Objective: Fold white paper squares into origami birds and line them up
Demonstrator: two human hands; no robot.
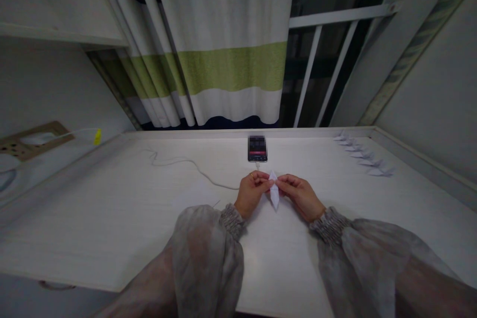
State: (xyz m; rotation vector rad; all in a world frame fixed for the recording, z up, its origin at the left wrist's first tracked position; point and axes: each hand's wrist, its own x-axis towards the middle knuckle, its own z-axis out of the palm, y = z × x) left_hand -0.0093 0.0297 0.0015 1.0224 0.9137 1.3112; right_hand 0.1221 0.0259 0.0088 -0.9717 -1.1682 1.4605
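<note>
Folded white paper (275,196) at centre of frame, just below the middle, held between two hands above or on the white desk (149,238). Long axis runs nearly up-down in the picture, lower end leaning slightly right; narrow tip toward the top, sharper tip pointing down at the near edge. Whether the lower tip touches the desk — cannot tell from this angle.

Left hand (252,193): thumb and fingers pinched closed on the paper's left edge; a ring on one finger. Right hand (301,196): same narrow pinch on the right edge, thumb and fingertips together.

Writing: phone (257,148) lies just above the left hand, screen lit with a red bar, its text too blurred to read. A white cable (201,173) curves from the left and passes behind the left hand.

Containers: lower left, a front panel with a handle (55,286); the inside is hidden.

Also noted: a slanting row of folded paper pieces (368,163) at right — pointed, spread ends; outlet strip (17,148) at far left; striped curtain (231,67) across the top.
</note>
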